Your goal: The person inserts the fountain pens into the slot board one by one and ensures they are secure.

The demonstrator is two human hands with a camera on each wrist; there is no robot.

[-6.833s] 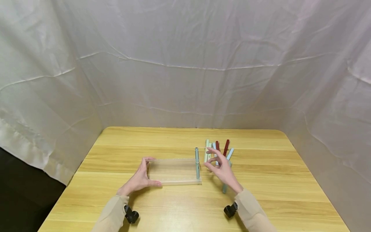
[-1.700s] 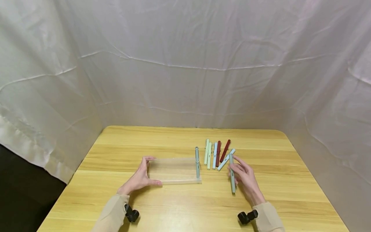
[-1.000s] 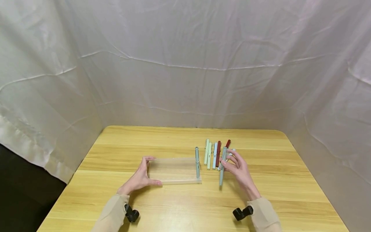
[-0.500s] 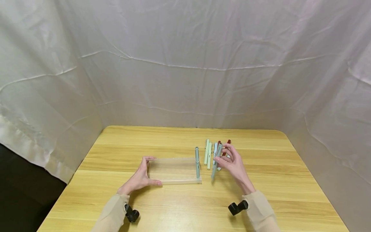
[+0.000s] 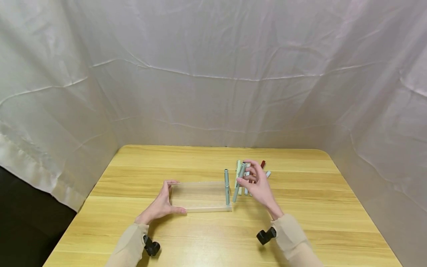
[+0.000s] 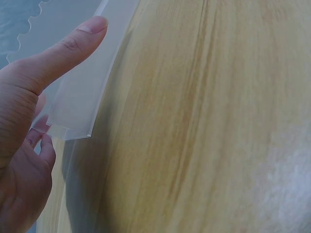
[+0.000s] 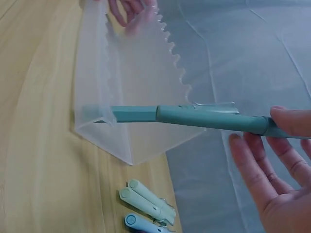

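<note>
My left hand grips the left end of a clear plastic pen rack, thumb along the front and fingers at the back. The rack's notched edge shows in the right wrist view. A grey-green capped pen lies across the rack's right end. Just right of it, my right hand pinches a second grey-green pen between thumb and fingers, tilted and apart from the wood. In the right wrist view the two pens seem to line up, so where one ends is hard to tell.
Behind and under my right hand lie light green pens, light blue pens and a dark red pen, partly hidden. The wooden table is bounded by pale curtains at the back and sides.
My right hand picked up the second grey-green pen from the table's right part and carried it left, over the other pens, to beside the rack. The left hand and rack stay put.
</note>
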